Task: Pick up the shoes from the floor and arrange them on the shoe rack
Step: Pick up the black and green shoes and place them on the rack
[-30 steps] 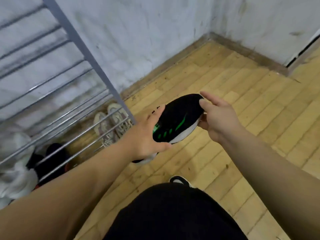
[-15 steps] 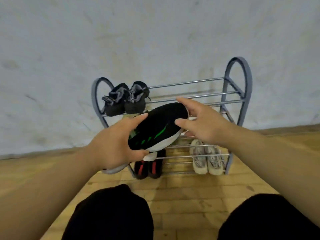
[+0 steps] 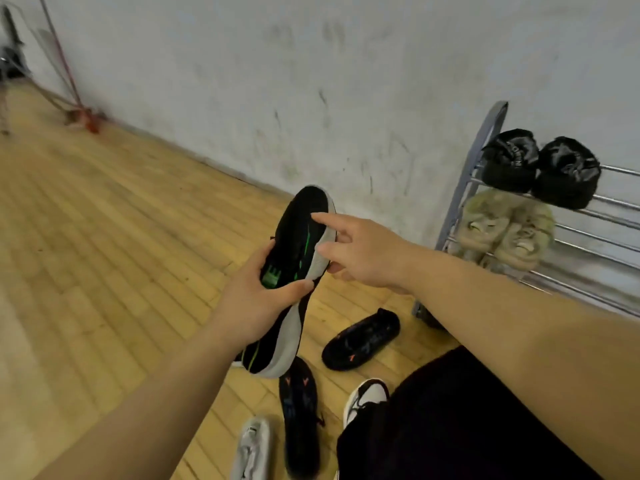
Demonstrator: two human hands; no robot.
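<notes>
A black shoe with green stripes and a white sole (image 3: pixel 294 251) is held in the air, toe pointing up and away. My left hand (image 3: pixel 256 299) grips its middle, thumb across the sole edge. My right hand (image 3: pixel 360 254) touches the toe end, index finger stretched over the upper and lower fingers under the sole. The metal shoe rack (image 3: pixel 568 237) stands at the right against the wall. It carries a black pair (image 3: pixel 540 168) on top and a beige pair (image 3: pixel 502 230) one shelf lower.
Two black shoes with orange marks (image 3: pixel 362 341) (image 3: pixel 299 417) and a white shoe (image 3: pixel 251 448) lie on the wooden floor below my hands. My own foot in a white shoe (image 3: pixel 363 400) and my black-clad knee (image 3: pixel 450 420) are at the lower right. A red-based stand (image 3: pixel 83 116) leans far left.
My view has swung left, so the rack now sits at the right edge and loose shoes on the floor show. The held shoe has tilted more upright. Both hands stay on it.
</notes>
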